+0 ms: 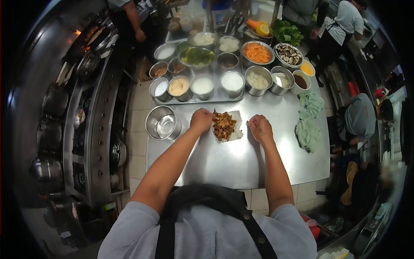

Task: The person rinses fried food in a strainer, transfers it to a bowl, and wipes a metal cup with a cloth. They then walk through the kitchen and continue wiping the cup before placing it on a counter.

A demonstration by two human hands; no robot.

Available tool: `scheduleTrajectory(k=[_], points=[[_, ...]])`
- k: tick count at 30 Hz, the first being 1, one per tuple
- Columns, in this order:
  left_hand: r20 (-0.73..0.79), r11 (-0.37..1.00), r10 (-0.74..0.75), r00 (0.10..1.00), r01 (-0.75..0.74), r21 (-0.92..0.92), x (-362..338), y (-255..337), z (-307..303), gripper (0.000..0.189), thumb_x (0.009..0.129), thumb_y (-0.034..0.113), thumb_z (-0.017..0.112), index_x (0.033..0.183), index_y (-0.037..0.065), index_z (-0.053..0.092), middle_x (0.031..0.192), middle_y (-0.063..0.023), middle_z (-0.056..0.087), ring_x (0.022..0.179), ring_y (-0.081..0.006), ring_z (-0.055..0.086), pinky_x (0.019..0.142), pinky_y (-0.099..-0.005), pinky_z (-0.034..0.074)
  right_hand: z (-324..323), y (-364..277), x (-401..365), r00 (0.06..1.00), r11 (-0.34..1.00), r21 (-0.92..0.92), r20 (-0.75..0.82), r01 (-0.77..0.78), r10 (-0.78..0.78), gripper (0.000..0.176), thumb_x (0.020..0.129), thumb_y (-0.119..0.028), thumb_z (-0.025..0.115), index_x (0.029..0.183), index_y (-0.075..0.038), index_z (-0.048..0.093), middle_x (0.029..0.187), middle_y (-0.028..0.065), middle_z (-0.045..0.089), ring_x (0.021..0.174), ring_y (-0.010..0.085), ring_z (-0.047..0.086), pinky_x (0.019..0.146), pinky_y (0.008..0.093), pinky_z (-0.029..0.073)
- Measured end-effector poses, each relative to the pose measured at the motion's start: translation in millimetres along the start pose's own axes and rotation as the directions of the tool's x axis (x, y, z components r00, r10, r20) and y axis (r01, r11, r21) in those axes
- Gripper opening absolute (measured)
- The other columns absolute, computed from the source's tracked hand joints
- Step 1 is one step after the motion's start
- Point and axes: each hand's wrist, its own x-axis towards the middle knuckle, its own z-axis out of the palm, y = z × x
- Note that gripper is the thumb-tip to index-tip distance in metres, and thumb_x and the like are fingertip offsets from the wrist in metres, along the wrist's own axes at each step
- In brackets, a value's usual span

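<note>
Brown filling (223,125) is heaped on a white sheet (236,133) at mid-table (233,164), nearer the far edge. Risk judged: pieces could be spilled if the sheet is tugged unevenly. The left hand (201,120) is curled shut against the sheet's left edge. The right hand (260,127) is pinched closed just right of it; any hold cannot be told.

Left hand (201,119), right hand (260,127) flank brown filling (223,125) on white wrapper (236,129), steel table (241,159).
</note>
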Motion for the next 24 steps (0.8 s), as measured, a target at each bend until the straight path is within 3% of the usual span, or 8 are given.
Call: scheduleTrajectory(k=[1,3,6,7,10,11,14,24], points=[[0.030,0.999,-0.032,0.999,0.033,-0.011,8.3,0.7,3.9,0.031,0.079,0.024,0.061,0.101,0.004,0.066,0.102,-0.0172,0.066,0.096,-0.0324,0.063,0.083,-0.0389,0.049,-2.9,-6.1,-0.9,1.000,1.000,0.002,-0.001,0.000,0.000,0.017,0.079,-0.020,0.066,0.086,-0.004,0.063,0.086,0.0149,0.060,0.081,0.0287,0.060,0.072,0.0387,0.048],[0.060,0.997,-0.068,0.996,0.069,-0.018,21.8,7.2,8.1,0.030,0.079,0.024,0.060,0.099,0.004,0.067,0.102,-0.0167,0.066,0.096,-0.0324,0.063,0.083,-0.0390,0.049,-7.3,-17.4,-1.0,0.994,0.909,0.408,0.096,-0.083,0.047,0.020,0.081,-0.021,0.066,0.092,-0.004,0.065,0.090,0.0159,0.063,0.079,0.0256,0.062,0.072,0.0356,0.048],[0.128,0.986,-0.166,0.978,0.163,0.030,26.7,18.0,15.2,0.026,0.077,0.023,0.059,0.094,0.005,0.068,0.101,-0.0161,0.067,0.096,-0.0326,0.063,0.082,-0.0390,0.049,-6.0,-25.9,-5.8,0.993,0.941,0.327,0.052,0.086,-0.108,0.028,0.081,-0.023,0.066,0.102,-0.004,0.066,0.100,0.0170,0.064,0.083,0.0248,0.063,0.074,0.0346,0.049],[0.090,0.990,-0.138,0.986,0.137,0.013,29.0,17.0,21.3,0.023,0.077,0.021,0.059,0.091,0.006,0.068,0.098,-0.0157,0.067,0.094,-0.0323,0.063,0.081,-0.0387,0.049,-9.3,-29.1,-14.0,0.996,0.966,0.254,0.069,0.045,-0.064,0.042,0.081,-0.026,0.066,0.116,-0.003,0.060,0.106,0.0186,0.063,0.089,0.0265,0.062,0.079,0.0352,0.048],[0.041,0.993,-0.101,0.994,0.104,-0.058,27.4,15.8,24.4,0.016,0.075,0.017,0.059,0.085,0.007,0.068,0.092,-0.0144,0.068,0.089,-0.0313,0.064,0.078,-0.0381,0.050,5.4,-23.3,-24.0,0.998,0.994,0.101,0.038,0.038,-0.042,0.056,0.080,-0.028,0.068,0.127,-0.003,0.050,0.108,0.0189,0.061,0.095,0.0261,0.061,0.082,0.0349,0.047],[0.054,0.991,-0.079,0.995,0.084,-0.105,25.1,16.0,24.1,0.013,0.075,0.015,0.059,0.082,0.008,0.067,0.089,-0.0136,0.068,0.086,-0.0307,0.064,0.076,-0.0378,0.050,22.7,-7.6,-20.9,0.992,0.974,0.226,0.124,-0.001,-0.027,0.061,0.079,-0.026,0.069,0.132,-0.004,0.046,0.108,0.0172,0.058,0.095,0.0247,0.059,0.082,0.0344,0.046],[0.031,0.991,-0.019,0.999,0.023,-0.132,25.2,8.2,24.4,0.008,0.073,0.012,0.059,0.077,0.008,0.066,0.083,-0.0124,0.067,0.080,-0.0290,0.064,0.072,-0.0373,0.050,37.1,-5.2,-27.1,0.992,0.936,0.350,0.099,0.041,-0.081,0.059,0.078,-0.023,0.069,0.129,-0.003,0.048,0.106,0.0144,0.055,0.089,0.0236,0.057,0.081,0.0345,0.047],[0.012,0.984,0.158,0.987,-0.157,-0.080,4.5,12.1,1.4,0.010,0.078,0.012,0.065,0.083,0.003,0.066,0.077,-0.0076,0.066,0.071,-0.0168,0.061,0.068,-0.0303,0.049,56.0,-23.9,-12.3,0.993,0.926,0.374,0.080,0.055,-0.091,0.042,0.078,-0.006,0.062,0.119,-0.004,0.054,0.094,0.0136,0.056,0.089,0.0284,0.057,0.082,0.0356,0.046]])
